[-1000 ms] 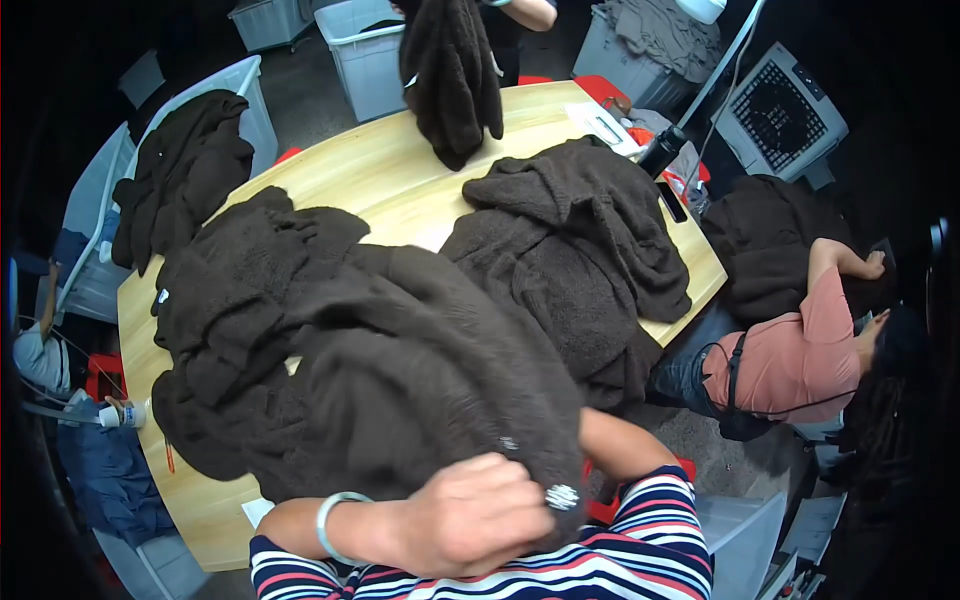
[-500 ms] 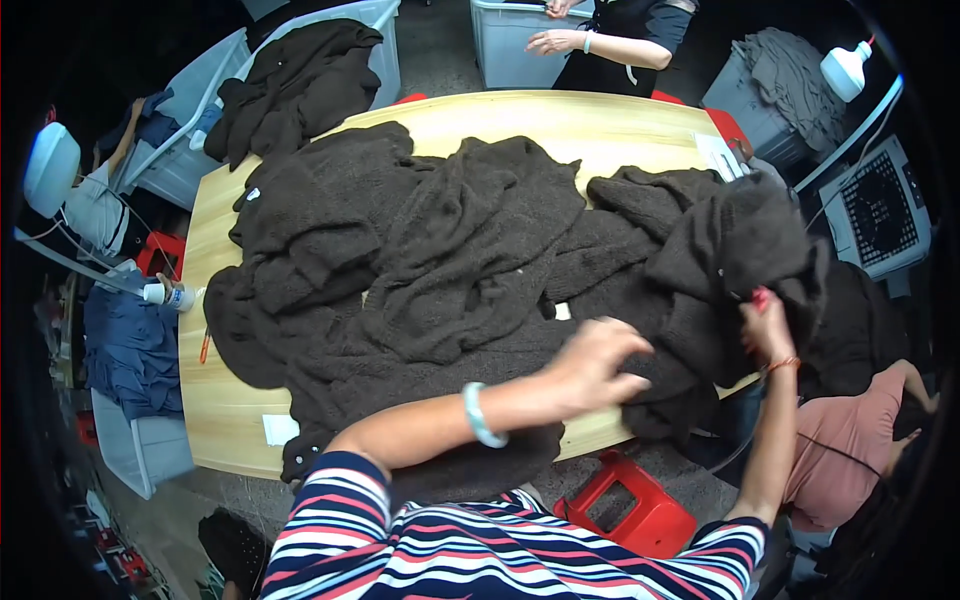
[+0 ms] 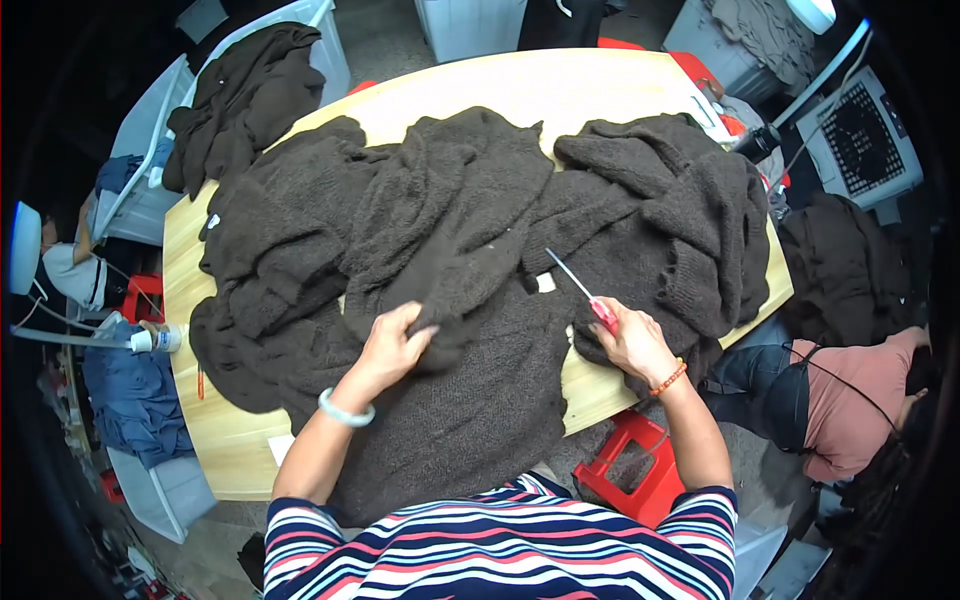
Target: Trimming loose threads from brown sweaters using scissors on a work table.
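Observation:
Dark brown knit garments (image 3: pixel 455 210) lie heaped over most of the wooden table (image 3: pixel 190 440). At the near middle, my left hand (image 3: pixel 393 345) has its fingers closed on a fold of a knit garment; the cloth beside the thumb is blurred. A flat part of the knit (image 3: pixel 460 430) hangs over the near edge toward my body. Gripped in my right hand (image 3: pixel 640 345) is a red-handled tool (image 3: pixel 570 275) with a thin metal shaft, pointing up and left over the fabric. A second heap of brown knit (image 3: pixel 690 220) lies beyond that hand.
Grey bins (image 3: pixel 330 50) with dark clothing stand at the far left, and blue cloth (image 3: pixel 135 390) fills one at the left. A red stool (image 3: pixel 630 470) is below the near edge. A person in pink (image 3: pixel 850 400) bends at the right. A white bottle (image 3: pixel 160 338) sits at the left edge.
My left hand has moved left and closed on the knit. My right hand has come left from the right heap, bringing the tool into plain view. The right heap has settled flatter.

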Demonstrator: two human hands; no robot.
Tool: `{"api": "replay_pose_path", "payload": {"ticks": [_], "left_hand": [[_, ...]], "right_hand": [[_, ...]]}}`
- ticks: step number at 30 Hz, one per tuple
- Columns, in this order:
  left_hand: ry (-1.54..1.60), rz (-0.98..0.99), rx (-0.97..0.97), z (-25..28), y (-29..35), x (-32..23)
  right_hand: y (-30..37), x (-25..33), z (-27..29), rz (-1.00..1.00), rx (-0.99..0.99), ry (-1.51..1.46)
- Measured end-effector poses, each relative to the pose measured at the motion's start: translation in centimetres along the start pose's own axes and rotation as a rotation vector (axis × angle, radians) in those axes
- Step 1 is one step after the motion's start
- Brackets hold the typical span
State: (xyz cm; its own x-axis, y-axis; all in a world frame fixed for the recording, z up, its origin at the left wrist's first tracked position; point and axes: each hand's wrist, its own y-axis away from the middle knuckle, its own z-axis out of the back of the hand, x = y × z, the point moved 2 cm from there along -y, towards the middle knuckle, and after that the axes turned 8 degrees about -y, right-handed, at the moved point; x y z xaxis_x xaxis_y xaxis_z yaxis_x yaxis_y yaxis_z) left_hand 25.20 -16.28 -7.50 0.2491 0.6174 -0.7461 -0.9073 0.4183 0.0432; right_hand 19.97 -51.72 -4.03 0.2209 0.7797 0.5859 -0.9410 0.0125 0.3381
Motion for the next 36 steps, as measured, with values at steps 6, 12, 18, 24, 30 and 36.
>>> {"api": "replay_pose_path", "payload": {"ticks": [6, 12, 18, 24, 30, 36], "left_hand": [[0.152, 0.034, 0.629, 6.9, 8.8, -6.6], [0.052, 0.261, 0.272, 5.0, 8.8, -7.7], [0.253, 0.308, 0.116, -1.1, 4.4, -5.5], [0.348, 0.304, 0.044, -2.2, 6.2, -4.2], [0.47, 0.382, -0.149, -2.5, 7.9, -3.6], [0.995, 0.425, -0.239, -2.4, 9.2, -1.2]], "right_hand": [[1.3, 1.6, 1.4, 0.084, -0.045, -0.001], [2.4, 2.4, 0.9, 0.127, 0.07, -0.012], [4.8, 4.9, 1.3, 0.26, 0.185, -0.023], [8.6, 6.8, 1.9, 0.268, 0.464, 0.156], [9.5, 8.5, 1.6, 0.368, 0.5, 0.097], [8.8, 9.9, 0.8, 0.442, 0.406, 0.078]]}}
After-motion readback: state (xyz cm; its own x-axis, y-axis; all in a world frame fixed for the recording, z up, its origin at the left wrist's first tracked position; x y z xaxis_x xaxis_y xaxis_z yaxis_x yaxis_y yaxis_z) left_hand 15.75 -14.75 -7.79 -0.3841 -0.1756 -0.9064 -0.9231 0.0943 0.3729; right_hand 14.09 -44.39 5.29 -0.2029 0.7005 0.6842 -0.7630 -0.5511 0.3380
